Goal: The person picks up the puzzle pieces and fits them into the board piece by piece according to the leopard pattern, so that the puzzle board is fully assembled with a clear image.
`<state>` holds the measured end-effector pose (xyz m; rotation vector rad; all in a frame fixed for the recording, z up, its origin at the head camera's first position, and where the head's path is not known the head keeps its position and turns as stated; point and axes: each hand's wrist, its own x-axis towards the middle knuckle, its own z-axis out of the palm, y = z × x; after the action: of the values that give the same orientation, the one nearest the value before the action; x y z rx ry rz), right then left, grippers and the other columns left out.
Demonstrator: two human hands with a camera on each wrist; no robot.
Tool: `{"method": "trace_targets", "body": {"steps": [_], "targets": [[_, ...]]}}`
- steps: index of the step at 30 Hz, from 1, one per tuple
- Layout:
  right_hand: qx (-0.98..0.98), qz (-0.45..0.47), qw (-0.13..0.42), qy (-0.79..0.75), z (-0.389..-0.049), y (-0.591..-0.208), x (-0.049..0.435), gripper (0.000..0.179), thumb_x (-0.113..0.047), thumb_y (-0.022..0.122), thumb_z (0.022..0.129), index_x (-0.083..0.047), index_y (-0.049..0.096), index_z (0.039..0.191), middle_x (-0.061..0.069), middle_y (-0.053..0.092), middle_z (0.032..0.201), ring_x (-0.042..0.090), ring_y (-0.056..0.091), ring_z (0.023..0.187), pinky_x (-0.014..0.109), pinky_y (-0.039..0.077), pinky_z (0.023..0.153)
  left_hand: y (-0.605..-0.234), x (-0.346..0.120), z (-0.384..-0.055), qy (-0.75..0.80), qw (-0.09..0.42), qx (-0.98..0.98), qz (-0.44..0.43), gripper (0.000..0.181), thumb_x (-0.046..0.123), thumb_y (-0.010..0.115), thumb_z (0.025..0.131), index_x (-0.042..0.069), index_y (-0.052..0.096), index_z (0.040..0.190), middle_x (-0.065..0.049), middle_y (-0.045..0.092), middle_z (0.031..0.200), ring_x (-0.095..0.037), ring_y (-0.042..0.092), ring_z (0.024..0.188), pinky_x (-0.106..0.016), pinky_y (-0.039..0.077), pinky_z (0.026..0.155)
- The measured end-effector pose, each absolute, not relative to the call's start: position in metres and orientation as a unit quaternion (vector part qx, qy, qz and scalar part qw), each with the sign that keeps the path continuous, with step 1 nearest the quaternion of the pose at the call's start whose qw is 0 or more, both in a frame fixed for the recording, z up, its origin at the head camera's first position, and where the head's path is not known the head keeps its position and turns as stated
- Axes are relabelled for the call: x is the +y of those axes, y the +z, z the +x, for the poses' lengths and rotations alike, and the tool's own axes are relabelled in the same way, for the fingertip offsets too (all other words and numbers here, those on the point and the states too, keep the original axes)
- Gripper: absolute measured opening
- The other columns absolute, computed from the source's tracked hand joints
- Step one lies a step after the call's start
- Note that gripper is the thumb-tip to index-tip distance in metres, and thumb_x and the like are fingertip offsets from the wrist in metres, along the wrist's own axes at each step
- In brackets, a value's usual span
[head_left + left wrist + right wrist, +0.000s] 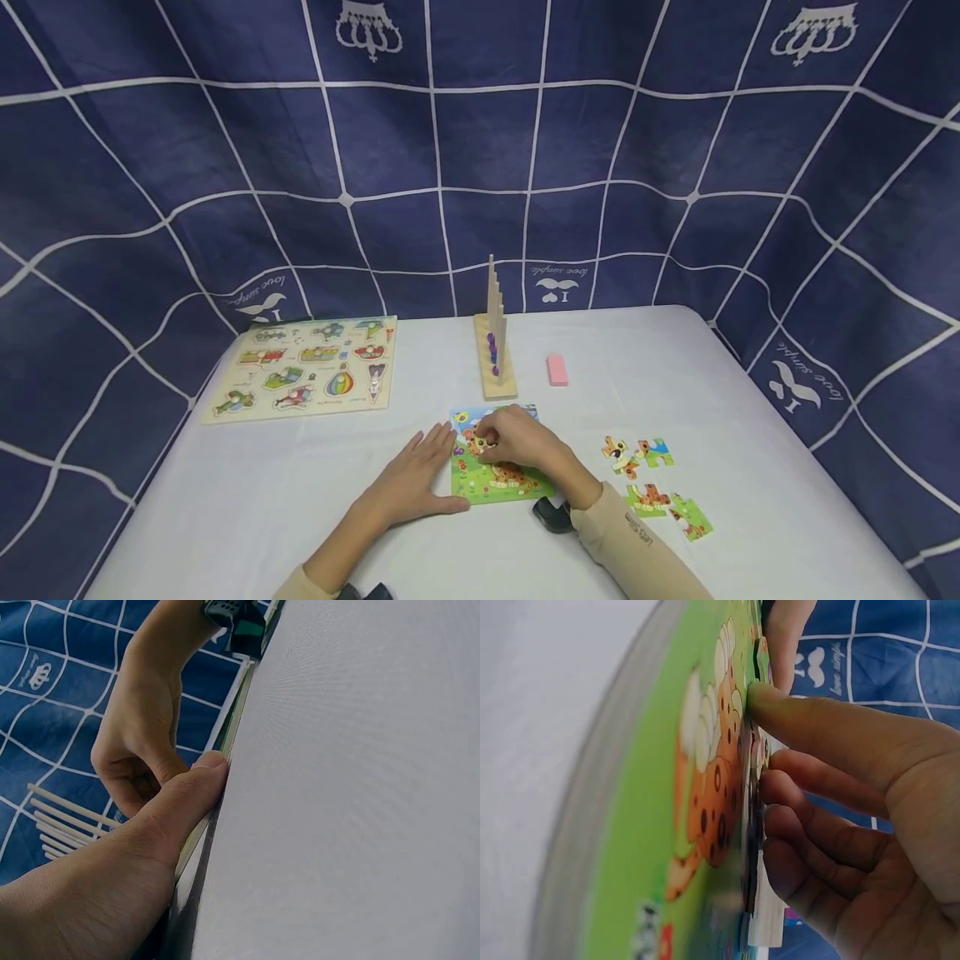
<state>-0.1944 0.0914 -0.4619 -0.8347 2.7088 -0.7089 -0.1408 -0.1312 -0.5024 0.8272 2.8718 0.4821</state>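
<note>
Nearest the lens: right sleeve (637, 542), tan fabric with dark lettering, and a black wrist unit (553, 515). Left hand (412, 479) holds nothing: fingers straight, spread along the left edge of the puzzle board (491, 487), thumb at its near corner. Reads as a brace against sliding. Right hand (521, 437) has its fingers curled, thumb and index nearly closed, pinching what looks like a puzzle piece (477, 444) over the board's picture; can't tell if it's seated or lifted. Board sits mid-desk, where both hands meet. Loose pieces (650, 498) lie right of it, likely for easy right-hand reach: flat, glossy-looking print, knobbed outlines. Behind, probably parked out of the way: peg stand (492, 383), pale wood, stepped uprights, purple and blue beads; pink block (557, 370), plain and rectangular; vehicle board (315, 404), flat, wood-toned. Desk (300, 483) has a smooth white covering.
</note>
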Motion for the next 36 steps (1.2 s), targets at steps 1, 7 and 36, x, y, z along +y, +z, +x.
{"method": "trace_targets", "body": {"steps": [1, 7, 36], "targets": [[0.921, -0.284, 0.11, -0.242, -0.1945, -0.4621, 0.0914, 0.029, -0.025, 0.084, 0.076, -0.011, 0.076, 0.099, -0.011, 0.063, 0.074, 0.001, 0.05, 0.064, 0.016, 0.045, 0.061, -0.5022, -0.1312, -0.1409, 0.16, 0.059, 0.947, 0.273, 0.111, 0.08, 0.054, 0.076, 0.007, 0.026, 0.154, -0.01, 0.022, 0.163, -0.026, 0.02, 0.151, -0.047, 0.02, 0.124], [0.92, -0.288, 0.121, -0.237, -0.1931, -0.4612, 0.092, 0.024, -0.021, 0.084, 0.075, -0.011, 0.075, 0.095, -0.011, 0.059, 0.068, 0.002, 0.047, 0.06, 0.016, 0.042, 0.057, -0.502, -0.1309, -0.1411, 0.158, 0.065, 0.947, 0.272, 0.111, 0.081, 0.053, 0.076, 0.007, 0.026, 0.154, -0.01, 0.022, 0.163, -0.026, 0.02, 0.151, -0.047, 0.02, 0.124], [0.924, -0.274, 0.127, -0.235, -0.1936, -0.4598, 0.0878, 0.025, -0.023, 0.084, 0.075, -0.012, 0.076, 0.096, -0.008, 0.069, 0.081, 0.003, 0.054, 0.069, 0.017, 0.047, 0.064, -0.5037, -0.1303, -0.1428, 0.144, 0.061, 0.95, 0.271, 0.112, 0.082, 0.052, 0.076, 0.007, 0.025, 0.154, -0.01, 0.021, 0.163, -0.026, 0.02, 0.151, -0.046, 0.019, 0.124]]}}
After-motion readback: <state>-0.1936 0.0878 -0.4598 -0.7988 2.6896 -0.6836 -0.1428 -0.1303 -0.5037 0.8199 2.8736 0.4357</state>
